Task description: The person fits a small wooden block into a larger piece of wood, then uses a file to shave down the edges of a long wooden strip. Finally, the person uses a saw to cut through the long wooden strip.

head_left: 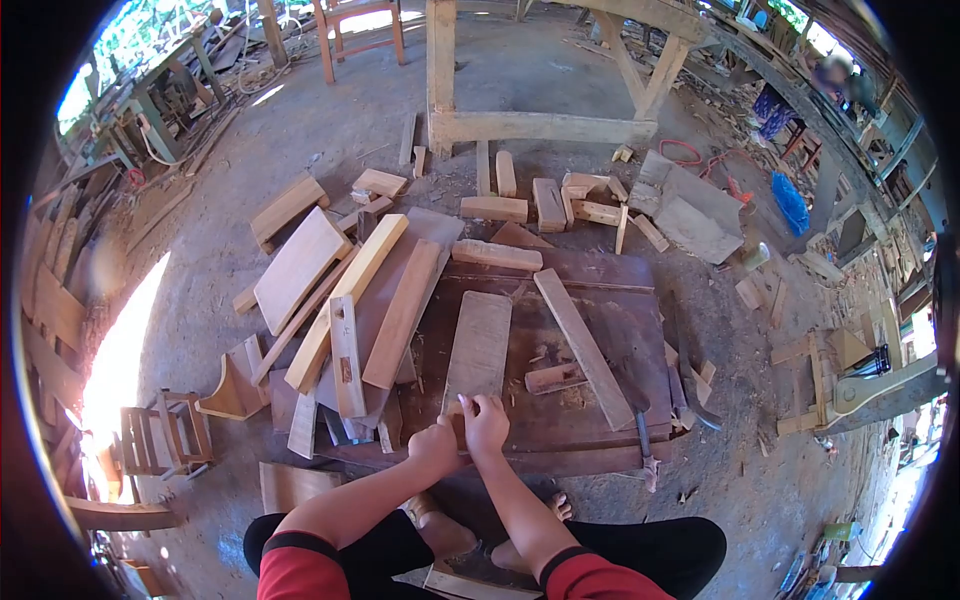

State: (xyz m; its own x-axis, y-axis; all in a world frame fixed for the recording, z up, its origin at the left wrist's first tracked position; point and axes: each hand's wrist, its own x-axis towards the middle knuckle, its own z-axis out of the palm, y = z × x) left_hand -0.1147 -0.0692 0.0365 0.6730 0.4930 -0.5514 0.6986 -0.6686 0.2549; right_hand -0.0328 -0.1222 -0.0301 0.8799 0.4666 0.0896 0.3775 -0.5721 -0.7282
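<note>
My left hand is closed at the near end of a flat grey-brown board, which lies on a dark reddish wooden panel. Right beside it, my right hand is closed too, its thumb and fingers pressed together. Between the hands a small brown wooden piece shows in part; its shape is mostly hidden. To the right of the board lie a short wood block with a slot and a long narrow plank.
Loose beams and a pale board are piled at the left. A hammer-like tool lies at the panel's right edge. A workbench frame stands ahead. At the far right is a partly visible person.
</note>
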